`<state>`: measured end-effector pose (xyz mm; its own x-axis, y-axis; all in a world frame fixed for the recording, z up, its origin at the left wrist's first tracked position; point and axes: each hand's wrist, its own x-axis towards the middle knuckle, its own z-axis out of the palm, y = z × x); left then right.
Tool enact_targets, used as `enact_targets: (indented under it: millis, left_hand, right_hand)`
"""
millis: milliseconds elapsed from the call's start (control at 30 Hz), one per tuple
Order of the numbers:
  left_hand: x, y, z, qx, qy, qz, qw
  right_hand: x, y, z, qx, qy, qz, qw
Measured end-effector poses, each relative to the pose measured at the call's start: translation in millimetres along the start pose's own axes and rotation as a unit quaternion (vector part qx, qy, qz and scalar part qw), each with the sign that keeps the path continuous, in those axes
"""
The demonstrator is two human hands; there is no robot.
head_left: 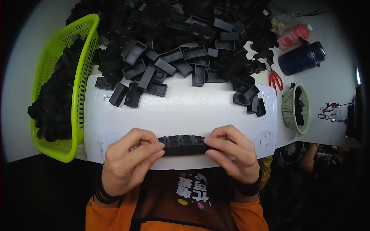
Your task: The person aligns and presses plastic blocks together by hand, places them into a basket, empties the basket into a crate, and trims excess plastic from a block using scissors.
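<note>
Row of black blocks point(183, 145): held crosswise between the two hands, over the near part of the white board point(181, 106); whether its underside touches the board I cannot tell.
Blocks in the row: four show, side by side and close together, with thin seams between them; the leftmost is partly behind fingers.
Tops: each shows round raised studs, set one behind the other on the fully seen blocks, dull black on dull black.
Near side: plain, darker than the tops, with little detail to make out.
Line of the row: gently bowed, the middle set a little farther from the person than the ends (the wide lens bends straight edges, so how much of the curve is real I cannot tell).
Left hand point(130, 158): thumb and index finger pinched on the left end, nearly closed, the other fingers curled in.
Right hand point(233, 152): thumb and index finger on the right end, slightly parted with the row's tip between them.
Heap of loose blocks point(185, 50): black too, beyond the hands; some turned hollow side up, others showing studs.
Green basket point(80, 96): at the left, filled with black pieces.
Scissors point(275, 80): red-handled, right of the heap.
</note>
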<state>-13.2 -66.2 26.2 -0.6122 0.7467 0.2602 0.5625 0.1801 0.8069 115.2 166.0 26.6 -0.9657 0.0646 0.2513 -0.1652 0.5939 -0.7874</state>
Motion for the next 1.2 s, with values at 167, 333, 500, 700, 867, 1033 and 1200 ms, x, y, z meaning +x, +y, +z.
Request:
enact_targets:
  millis: [167, 333, 500, 700, 867, 1033, 1200]
  left_hand:
    - [27.8, -25.6, -3.3, 0.078, 0.035, -0.011, 0.996]
    - [14.6, -17.3, -6.3, 0.101, 0.002, -0.004, 0.995]
    - [13.0, -18.0, -6.9, 0.101, 0.011, 0.017, 0.995]
    - [35.1, -23.8, 3.8, 0.089, -0.040, 0.078, 0.992]
    - [26.5, -19.8, -1.7, 0.047, 0.010, 0.076, 0.996]
    - [27.7, -18.0, -3.2, 0.069, 0.031, 0.083, 0.994]
    - [18.6, 2.5, -24.4, 0.084, 0.008, 0.047, 0.995]
  right_hand:
    - [24.6, 21.3, 0.8, -0.055, 0.031, 0.058, 0.996]
    - [9.9, 13.7, -5.1, -0.176, 0.035, 0.012, 0.984]
    - [-3.1, 19.8, -1.1, -0.097, 0.064, 0.001, 0.993]
    - [23.3, 18.5, 5.5, -0.085, 0.006, -0.026, 0.996]
    - [17.4, 23.4, 2.3, 0.011, 0.106, -0.093, 0.990]
    - [44.4, 13.4, 28.6, -0.063, -0.038, -0.082, 0.994]
    - [30.2, -2.6, 1.1, -0.117, -0.084, -0.073, 0.987]
